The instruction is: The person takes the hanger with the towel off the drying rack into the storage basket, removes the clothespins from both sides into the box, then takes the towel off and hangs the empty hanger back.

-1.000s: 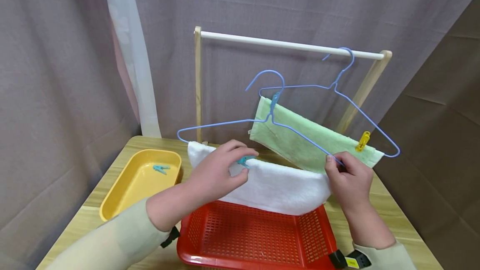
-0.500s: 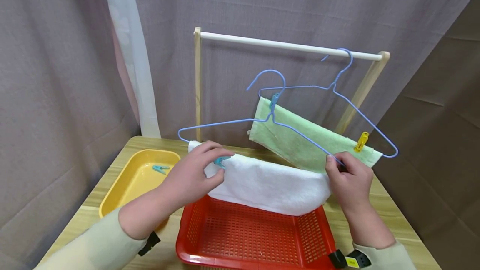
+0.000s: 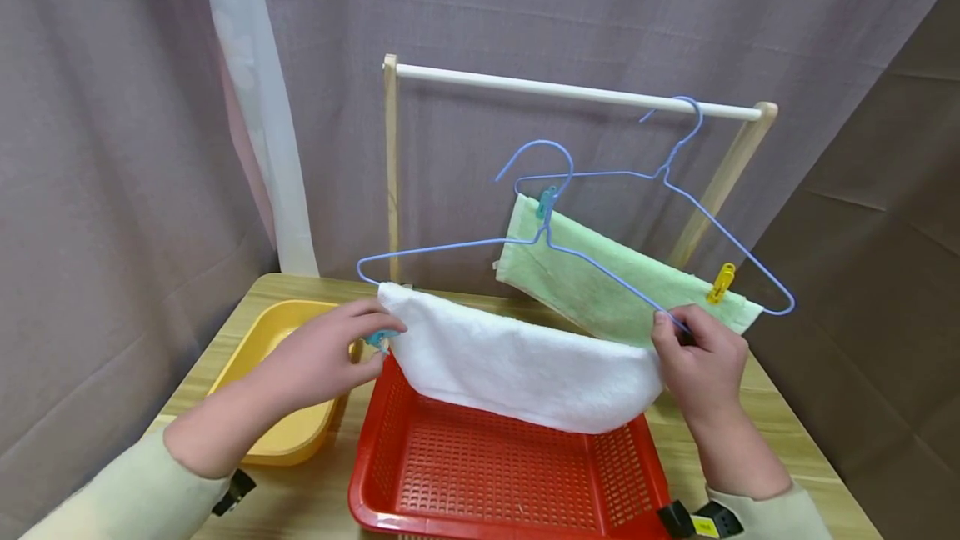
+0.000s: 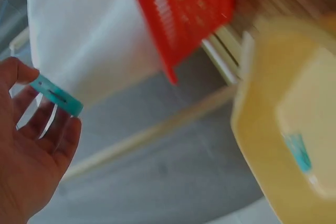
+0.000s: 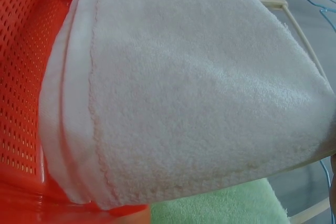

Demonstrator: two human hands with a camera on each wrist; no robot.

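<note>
My left hand pinches a teal clothespin between thumb and fingers, close to the left end of a folded white towel. That towel hangs over the bottom bar of a blue wire hanger. The right hand grips the hanger's right corner, beside the towel's other end. In the left wrist view the clothespin lies flat along the fingertips. The towel fills most of the right wrist view, its stitched edges hanging beside the red basket.
Behind, a rack with a white bar carries another hanger with a green towel, held by a yellow clothespin and a teal one. A red basket stands below. A yellow tray with a teal clothespin is at left.
My left hand has slid leftward along the white towel's top edge with the teal clothespin, from near its middle to its left end. The right hand and hanger stay nearly still.
</note>
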